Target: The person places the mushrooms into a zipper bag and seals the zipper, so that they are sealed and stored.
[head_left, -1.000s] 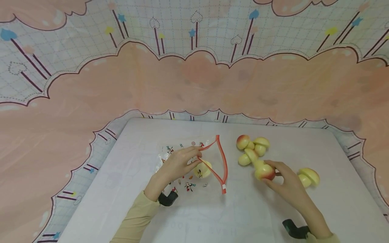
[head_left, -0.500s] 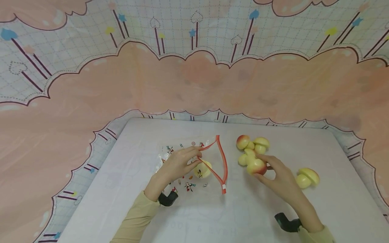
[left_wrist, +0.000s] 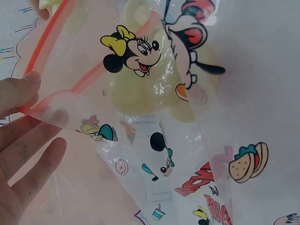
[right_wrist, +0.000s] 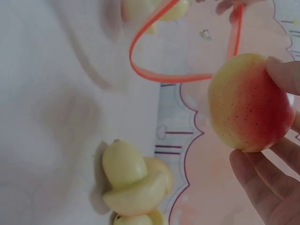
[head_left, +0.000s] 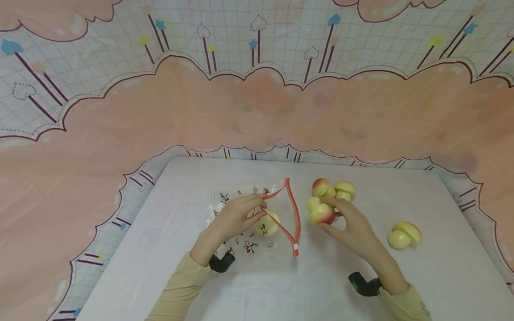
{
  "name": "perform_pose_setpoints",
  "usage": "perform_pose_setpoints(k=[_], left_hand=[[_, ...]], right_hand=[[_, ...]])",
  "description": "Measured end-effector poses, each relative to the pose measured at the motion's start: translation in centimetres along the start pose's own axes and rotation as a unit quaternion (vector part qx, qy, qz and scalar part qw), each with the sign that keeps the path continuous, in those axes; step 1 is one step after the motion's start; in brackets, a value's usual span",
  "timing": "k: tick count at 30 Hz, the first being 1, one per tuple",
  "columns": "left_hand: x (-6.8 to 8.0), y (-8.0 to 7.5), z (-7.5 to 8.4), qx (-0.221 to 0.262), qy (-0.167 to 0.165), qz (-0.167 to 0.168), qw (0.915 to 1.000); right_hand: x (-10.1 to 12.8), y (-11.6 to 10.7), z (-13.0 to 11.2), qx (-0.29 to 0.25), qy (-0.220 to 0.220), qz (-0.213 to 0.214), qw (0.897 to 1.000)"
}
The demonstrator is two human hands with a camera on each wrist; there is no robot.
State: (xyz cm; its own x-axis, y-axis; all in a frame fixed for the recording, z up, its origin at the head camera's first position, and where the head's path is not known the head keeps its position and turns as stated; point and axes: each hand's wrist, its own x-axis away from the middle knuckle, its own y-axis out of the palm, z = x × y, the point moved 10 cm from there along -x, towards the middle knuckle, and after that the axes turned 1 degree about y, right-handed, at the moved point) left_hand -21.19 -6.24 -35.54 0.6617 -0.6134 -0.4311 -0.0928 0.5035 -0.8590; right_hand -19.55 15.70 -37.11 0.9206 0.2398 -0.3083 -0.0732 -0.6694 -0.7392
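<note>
A yellow toy mushroom [head_left: 322, 215] with a red-blushed cap is gripped in my right hand [head_left: 355, 229] above the table. In the right wrist view its cap [right_wrist: 248, 108] sits between thumb and fingertips. My left hand [head_left: 237, 216] pinches one edge of a clear plastic zip bag [head_left: 281, 200], whose red zip mouth gapes toward the right. Cartoon prints cover the bag. Through its film, pale yellow mushroom shapes [left_wrist: 133, 96] show in the left wrist view. The left hand hides part of the bag.
Behind the right hand lie more toy mushrooms, a red-capped one [head_left: 321, 187] beside a yellow one [head_left: 346, 189]. One more mushroom [head_left: 405, 235] lies apart at the right. The white table [head_left: 160, 232] stands against a patterned pink cloth [head_left: 257, 107].
My right hand has carried the mushroom leftward and slightly away from me, toward the bag; it now covers another mushroom that showed before. The left hand and the bag stay in place.
</note>
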Motion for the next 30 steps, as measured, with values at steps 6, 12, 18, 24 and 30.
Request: perform_pose_setpoints(k=[6,12,18,24,30], left_hand=[[-0.1,0.1,0.0,0.001,0.0,-0.004,1.0],[-0.2,0.1,0.0,-0.005,0.0,-0.003,1.0],[-0.3,0.1,0.1,-0.002,0.003,-0.001,1.0],[-0.5,0.1,0.4,-0.005,0.015,0.002,0.9999],[-0.5,-0.1,0.7,-0.009,0.023,0.006,0.9997]], right_hand=[[-0.9,0.9,-0.8,-0.014,-0.028,-0.005,0.999],[-1.6,2.3,-1.5,-0.045,-0.043,-0.029,0.998],[-2.0,3.7,-2.1,-0.079,-0.043,-0.056,0.994],[-2.3,5.0,-2.2,-0.08,-0.049,-0.066,0.993],[-2.5,6.3,-2.2,-0.078,-0.028,-0.093,0.992]])
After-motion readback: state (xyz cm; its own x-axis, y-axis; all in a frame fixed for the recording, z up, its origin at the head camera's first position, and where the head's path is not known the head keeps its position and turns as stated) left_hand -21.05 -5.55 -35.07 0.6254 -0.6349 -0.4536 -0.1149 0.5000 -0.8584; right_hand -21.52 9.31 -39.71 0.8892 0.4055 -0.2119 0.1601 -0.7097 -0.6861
